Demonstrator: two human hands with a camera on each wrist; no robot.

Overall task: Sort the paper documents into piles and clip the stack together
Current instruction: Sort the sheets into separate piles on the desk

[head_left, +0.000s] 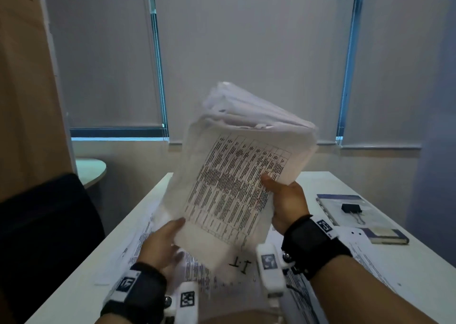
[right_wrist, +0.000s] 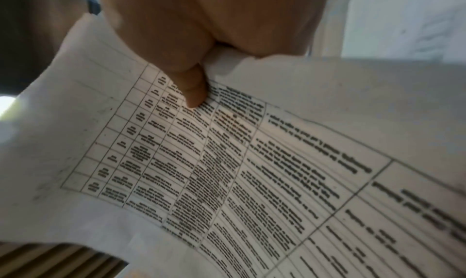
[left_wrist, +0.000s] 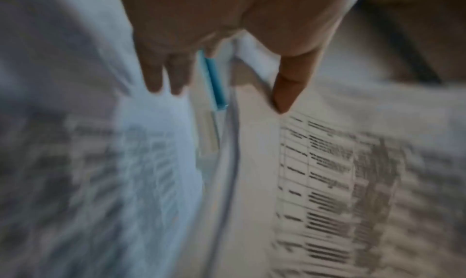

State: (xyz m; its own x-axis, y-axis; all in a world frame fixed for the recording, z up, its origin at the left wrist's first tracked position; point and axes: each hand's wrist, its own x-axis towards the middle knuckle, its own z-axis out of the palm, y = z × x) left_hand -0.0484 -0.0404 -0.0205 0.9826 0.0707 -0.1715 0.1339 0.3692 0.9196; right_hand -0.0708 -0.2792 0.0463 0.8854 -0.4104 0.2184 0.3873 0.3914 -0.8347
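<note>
White paper stack point(head_left: 237, 175) printed with black gridded tables; black binder clip point(head_left: 351, 209) on a blue-grey book point(head_left: 345, 200).

A thick stack of white printed paper documents point(head_left: 237, 175), its top sheet a black-ruled table, stands tilted above the desk. More white printed sheets point(head_left: 217, 272) lie spread flat beneath it. A black metal binder clip point(head_left: 351, 209) rests well apart to the right.
</note>
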